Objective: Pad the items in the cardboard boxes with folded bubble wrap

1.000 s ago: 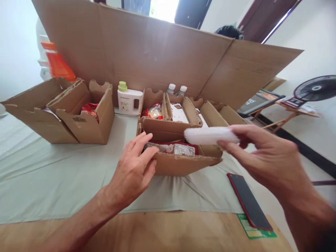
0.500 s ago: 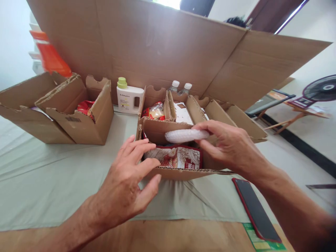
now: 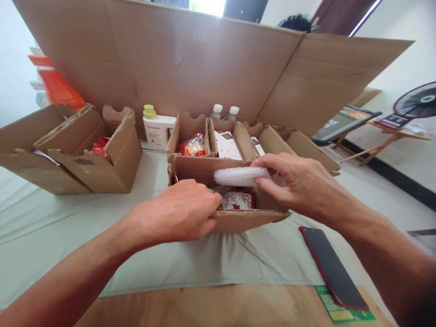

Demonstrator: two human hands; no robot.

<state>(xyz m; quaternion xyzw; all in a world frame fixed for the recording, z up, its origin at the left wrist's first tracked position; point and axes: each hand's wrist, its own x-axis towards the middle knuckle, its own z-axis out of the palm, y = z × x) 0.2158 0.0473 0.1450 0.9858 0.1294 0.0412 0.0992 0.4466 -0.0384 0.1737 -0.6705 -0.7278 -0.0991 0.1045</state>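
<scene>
My right hand (image 3: 289,179) pinches a flat white bubble-wrapped package (image 3: 236,176) by its right end, between thumb and fingers. The package is held level over the front cardboard box (image 3: 252,221). Inside that box, below the package, lies a red packet with a pale printed picture (image 3: 238,200), partly hidden by the front wall. My left hand (image 3: 184,209) is closed over the box's front wall at the left, fingertips inside and thumb outside. Its knuckles cover the left part of the packet.
Behind stand narrow cardboard bins, one holding a red snack bag (image 3: 193,145), another white cards (image 3: 226,144). A detergent bottle (image 3: 157,131), two white-capped bottles (image 3: 218,110) and a tall cardboard panel (image 3: 204,59) rise beyond. More boxes (image 3: 117,168) stand left; a phone (image 3: 334,268) lies right.
My left hand has moved from hovering open to closing at the box's front wall. My right hand still holds the bubble-wrapped package over the box. The view has shifted slightly.
</scene>
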